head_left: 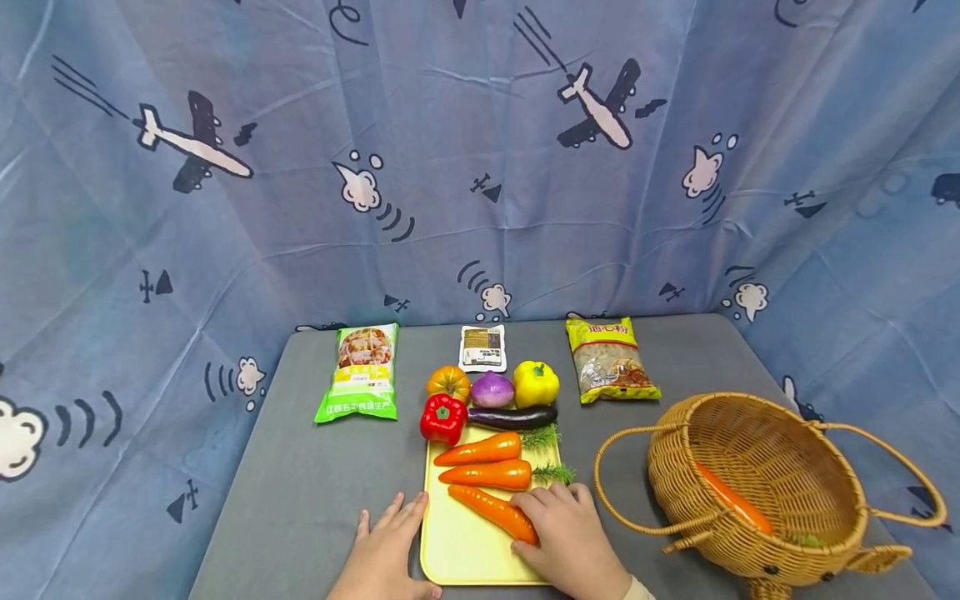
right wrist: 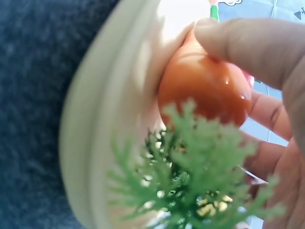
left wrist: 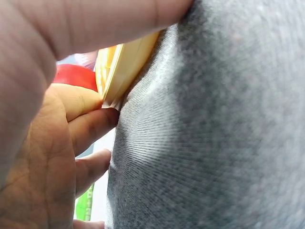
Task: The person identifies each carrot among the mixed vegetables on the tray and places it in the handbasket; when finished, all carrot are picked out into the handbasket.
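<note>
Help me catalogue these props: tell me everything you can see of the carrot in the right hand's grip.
The carrot is orange, smooth and glossy, probably plastic, tapering to a narrow tip. The right wrist view shows a feathery green leafy top at its thick end. It lies slantwise over the near half of the yellow tray, tip pointing away and to the left. The right hand's grip holds the thick end between thumb and fingers. Whether that end is slightly raised, I cannot tell.
</note>
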{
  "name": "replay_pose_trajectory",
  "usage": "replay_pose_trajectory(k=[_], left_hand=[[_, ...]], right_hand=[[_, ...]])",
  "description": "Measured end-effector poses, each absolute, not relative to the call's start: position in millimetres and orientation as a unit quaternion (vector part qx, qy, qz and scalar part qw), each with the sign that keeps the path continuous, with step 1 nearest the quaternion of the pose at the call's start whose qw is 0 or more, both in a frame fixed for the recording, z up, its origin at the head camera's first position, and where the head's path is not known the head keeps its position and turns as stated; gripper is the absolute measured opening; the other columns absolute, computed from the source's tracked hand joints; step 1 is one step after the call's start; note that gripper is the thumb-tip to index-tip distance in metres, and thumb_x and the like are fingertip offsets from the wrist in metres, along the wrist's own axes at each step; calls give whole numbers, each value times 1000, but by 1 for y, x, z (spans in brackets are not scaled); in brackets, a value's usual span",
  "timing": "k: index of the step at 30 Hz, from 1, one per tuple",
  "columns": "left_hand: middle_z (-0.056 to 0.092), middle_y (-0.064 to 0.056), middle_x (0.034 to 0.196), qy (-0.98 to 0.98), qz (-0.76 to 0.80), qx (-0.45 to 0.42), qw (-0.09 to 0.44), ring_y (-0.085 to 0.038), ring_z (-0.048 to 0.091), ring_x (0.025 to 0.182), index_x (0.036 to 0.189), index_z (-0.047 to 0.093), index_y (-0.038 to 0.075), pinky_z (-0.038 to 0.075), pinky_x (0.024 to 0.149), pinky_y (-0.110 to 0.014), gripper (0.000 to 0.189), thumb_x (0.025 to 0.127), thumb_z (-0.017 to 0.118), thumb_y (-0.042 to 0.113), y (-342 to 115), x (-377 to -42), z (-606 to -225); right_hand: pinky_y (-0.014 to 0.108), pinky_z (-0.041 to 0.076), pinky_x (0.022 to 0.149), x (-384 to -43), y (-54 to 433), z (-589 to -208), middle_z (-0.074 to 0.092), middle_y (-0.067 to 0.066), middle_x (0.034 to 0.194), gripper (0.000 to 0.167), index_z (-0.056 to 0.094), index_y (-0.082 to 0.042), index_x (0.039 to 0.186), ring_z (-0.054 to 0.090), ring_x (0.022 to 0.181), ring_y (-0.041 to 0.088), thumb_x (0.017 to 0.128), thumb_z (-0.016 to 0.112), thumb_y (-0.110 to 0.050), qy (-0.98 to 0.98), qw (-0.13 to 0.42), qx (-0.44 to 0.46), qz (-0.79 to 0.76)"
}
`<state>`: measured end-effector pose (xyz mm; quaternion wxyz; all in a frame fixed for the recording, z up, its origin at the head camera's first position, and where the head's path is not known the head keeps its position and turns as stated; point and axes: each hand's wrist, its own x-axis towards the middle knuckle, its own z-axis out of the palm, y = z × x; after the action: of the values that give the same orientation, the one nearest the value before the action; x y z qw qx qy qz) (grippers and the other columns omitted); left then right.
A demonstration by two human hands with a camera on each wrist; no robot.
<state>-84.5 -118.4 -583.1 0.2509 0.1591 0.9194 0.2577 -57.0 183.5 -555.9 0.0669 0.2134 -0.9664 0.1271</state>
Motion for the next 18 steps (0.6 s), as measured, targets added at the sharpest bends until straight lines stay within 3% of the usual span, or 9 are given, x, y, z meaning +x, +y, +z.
replay_pose_trajectory(k=[18], left_hand=[[46, -17, 164, 920, 254, 163, 249, -47, 31, 154, 166, 37, 5, 8, 107, -91, 127, 68, 99, 56, -120, -86, -588]], right_hand=[[38, 50, 74, -46, 184, -534, 71, -10, 99, 42, 79, -20, 113, 61, 86, 11, 76, 95, -33, -948, 138, 237, 163]])
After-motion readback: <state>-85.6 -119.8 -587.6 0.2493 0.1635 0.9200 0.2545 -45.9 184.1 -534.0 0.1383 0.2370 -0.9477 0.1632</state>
